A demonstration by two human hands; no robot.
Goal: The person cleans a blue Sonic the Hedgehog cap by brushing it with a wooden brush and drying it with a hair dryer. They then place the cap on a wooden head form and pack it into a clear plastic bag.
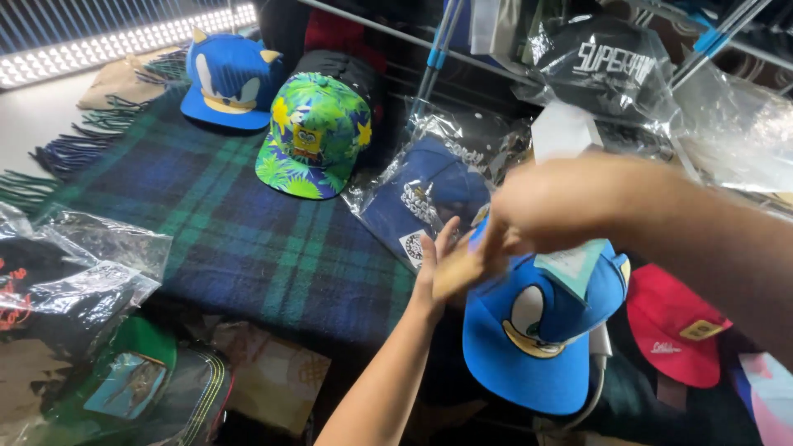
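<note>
A crowded stall display fills the view, with metal rack bars (438, 49) crossing the top and a strip of bright lights (124, 41) at the upper left. The largest thing on the desk is a dark blue and green plaid blanket (239, 239) with fringed ends, spread across the left and middle. On its far edge sits a blue character cap with yellow ears (227, 83), and just beside it a green leaf-print cap (318, 132) with a yellow cartoon figure on the front. To the right of those lies a navy cap in a clear bag (429, 202); above it a black cap in plastic wrap (607, 62) leans near the rack. More bagged dark goods (66, 281) pile up at the lower left, above a green-and-black cap (149, 380).

At the lower centre right lies a blue cartoon-face cap (537, 330), brim pointing toward the viewer, with a red cap (673, 326) just beside it on the right. The right hand (545, 206) comes in from the right, blurred, its grip pinched on the top of the blue cartoon-face cap near a pale tag (570, 264). The left hand (450, 264) reaches up from below, palm flat and fingers released, touching the cap's left side and the fingertips of the other hand.
</note>
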